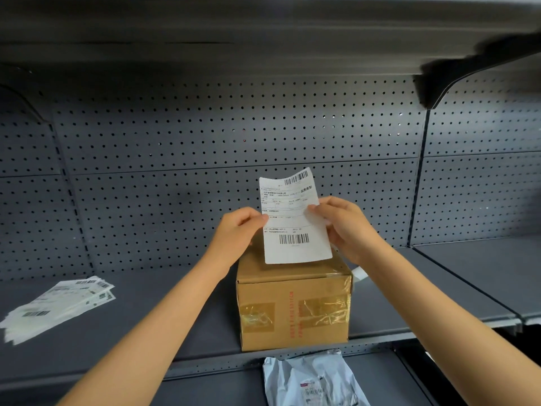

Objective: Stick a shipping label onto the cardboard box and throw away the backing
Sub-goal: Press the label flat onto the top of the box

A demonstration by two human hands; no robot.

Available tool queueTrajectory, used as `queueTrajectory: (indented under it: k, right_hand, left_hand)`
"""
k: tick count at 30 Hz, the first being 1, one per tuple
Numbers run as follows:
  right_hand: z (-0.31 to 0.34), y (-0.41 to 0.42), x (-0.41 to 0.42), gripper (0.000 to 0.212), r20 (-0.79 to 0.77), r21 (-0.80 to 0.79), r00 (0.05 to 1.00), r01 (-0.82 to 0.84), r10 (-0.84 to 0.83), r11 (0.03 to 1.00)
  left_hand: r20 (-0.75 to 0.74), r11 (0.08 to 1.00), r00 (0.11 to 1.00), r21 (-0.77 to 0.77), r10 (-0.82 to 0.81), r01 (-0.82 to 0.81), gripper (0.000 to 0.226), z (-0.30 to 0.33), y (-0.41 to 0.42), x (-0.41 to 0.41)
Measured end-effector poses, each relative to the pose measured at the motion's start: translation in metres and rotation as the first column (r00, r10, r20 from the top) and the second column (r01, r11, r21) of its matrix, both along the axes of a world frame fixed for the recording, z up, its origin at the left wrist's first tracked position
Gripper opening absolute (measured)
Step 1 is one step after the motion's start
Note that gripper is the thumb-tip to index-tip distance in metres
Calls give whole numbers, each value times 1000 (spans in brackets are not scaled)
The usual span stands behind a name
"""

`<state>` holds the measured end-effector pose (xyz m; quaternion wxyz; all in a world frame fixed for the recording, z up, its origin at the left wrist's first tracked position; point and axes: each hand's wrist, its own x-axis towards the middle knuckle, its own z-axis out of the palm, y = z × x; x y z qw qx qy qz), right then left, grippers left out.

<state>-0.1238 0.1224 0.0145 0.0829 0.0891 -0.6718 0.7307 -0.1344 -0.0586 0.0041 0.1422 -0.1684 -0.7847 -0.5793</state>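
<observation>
A white shipping label [292,227] with two barcodes is held upright in the air above a brown cardboard box [292,309] that stands on a grey shelf. My left hand [237,230] pinches the label's left edge. At its right edge my right hand [345,224] pinches it, where a thin layer seems to be lifted away from the sheet. Clear tape patches and red print mark the box's front face. The label's lower edge hangs just over the box top and hides part of it.
A loose stack of shipping labels [58,306] lies on the grey shelf [146,332] to the left. A white plastic mailer bag [313,379] lies on the lower shelf below the box. A perforated back panel [205,136] rises behind, under an upper shelf [263,33].
</observation>
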Motion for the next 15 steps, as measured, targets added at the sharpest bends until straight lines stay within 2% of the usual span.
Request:
queueTrajectory:
  k: [5, 9, 12, 15]
  right_hand:
    - [-2, 5, -3, 14, -35, 109, 994, 110, -106, 988]
    - [-5, 9, -7, 12, -22, 215, 993, 117, -115, 969]
    - [-8, 10, -10, 8, -32, 282, 988, 154, -151, 947]
    - [-10, 10, -17, 32, -42, 339, 975, 221, -220, 915]
  left_hand:
    - [28, 999, 999, 1, 45, -45, 21, -4, 4, -2]
    - [2, 996, 997, -39, 82, -82, 26, -4, 4, -6]
    - [-62, 978, 988, -144, 142, -150, 36, -7, 3, -11]
    - [-139, 929, 974, -303, 178, -213, 36, -11, 2, -14]
